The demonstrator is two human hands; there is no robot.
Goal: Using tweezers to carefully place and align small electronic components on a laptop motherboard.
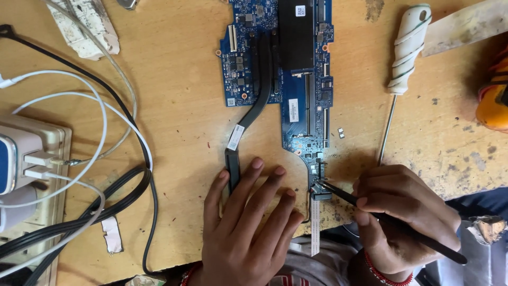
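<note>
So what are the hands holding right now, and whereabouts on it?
The right hand grips thin black tweezers along the middle of their shaft. The left hand holds nothing, resting flat on the wooden table.

blue circuit board (pixel 296 79) | flat on bench | black tweezers (pixel 391 222) tip at connector

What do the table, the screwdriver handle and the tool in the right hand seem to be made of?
Table: likely plywood, matt tan, scuffed and stained. Screwdriver handle: probably plastic, white with green stripes, slightly glossy. Tool in the right hand: thin, black, dull; plastic or coated metal, unclear.
</note>
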